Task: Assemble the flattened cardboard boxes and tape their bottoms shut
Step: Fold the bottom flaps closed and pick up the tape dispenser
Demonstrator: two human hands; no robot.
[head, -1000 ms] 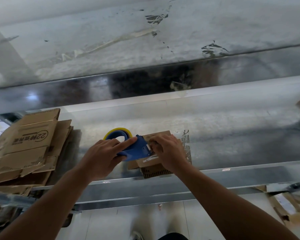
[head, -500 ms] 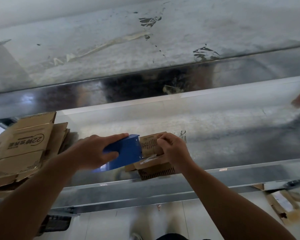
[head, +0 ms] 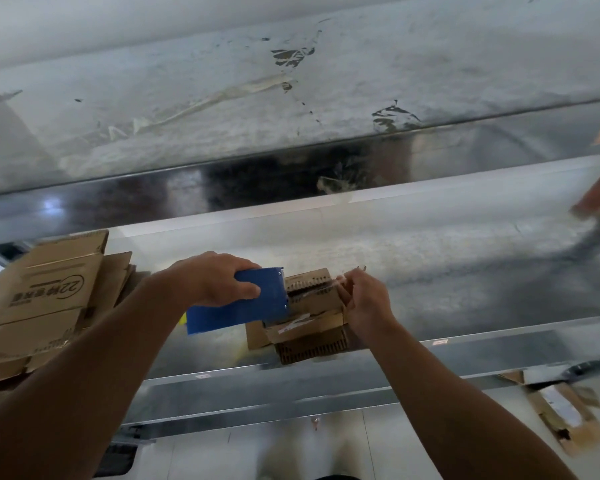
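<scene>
Since a second ago the tape dispenser [head: 257, 296] has turned flat, its roll now hidden, and the right grip [head: 364, 303] has shifted to the small box's [head: 312, 303] right side, pinching clear tape [head: 343, 278]. Left grip [head: 219, 278] clasps the dispenser. The box sits near the tabletop's [head: 430, 265] front edge — taping is unfinished. Flattened boxes [head: 49, 299] wait at the left edge — unassembled.

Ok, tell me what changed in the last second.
The left hand turned the blue tape dispenser so its roll no longer shows. The right hand came off the top of the small box and now pinches clear tape at its right edge. The box and the flattened stack stayed put.
</scene>
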